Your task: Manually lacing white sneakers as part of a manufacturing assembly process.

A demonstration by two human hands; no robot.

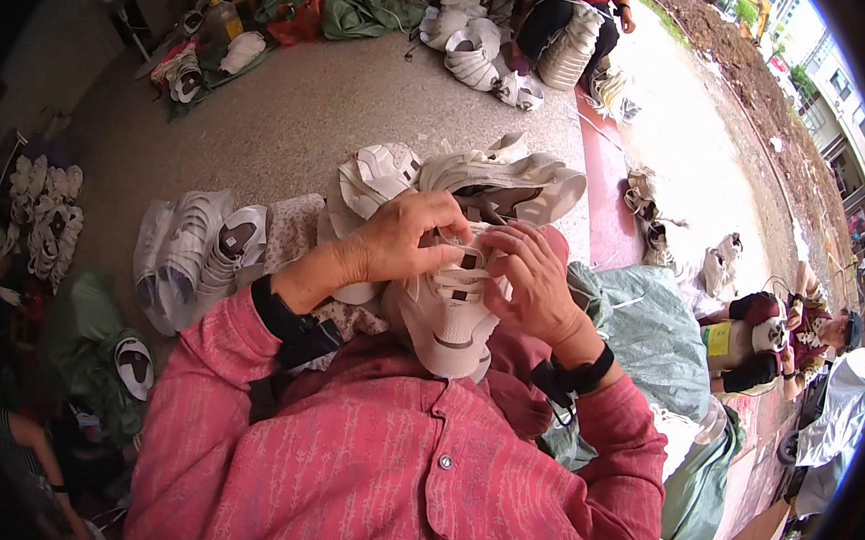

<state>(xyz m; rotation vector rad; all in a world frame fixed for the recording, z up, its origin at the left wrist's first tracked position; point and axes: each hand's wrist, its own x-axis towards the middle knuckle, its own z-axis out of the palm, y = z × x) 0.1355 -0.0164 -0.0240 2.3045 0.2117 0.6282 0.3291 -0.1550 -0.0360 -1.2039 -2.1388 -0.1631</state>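
A white sneaker [450, 333] rests on my lap, its toe toward me and its laces crossing the upper. Over its lacing my left hand [410, 236] pinches a white shoelace [445, 237] between thumb and forefinger. My right hand [537, 287] is at the other side of the same shoe, fingers bent and pinched at the lace; its fingertips are partly hidden. Just beyond both hands lies a pile of more white shoes [549, 183], with shoe uppers [379, 171] stacked at its left.
Sneakers in clear plastic [167, 262] stand at my left beside another shoe [237, 241]. A green sack [640, 315] lies at my right. Farther off are shoe heaps [468, 52], a seated person [580, 20] with stacked shoes, and another person [799, 336] at the right.
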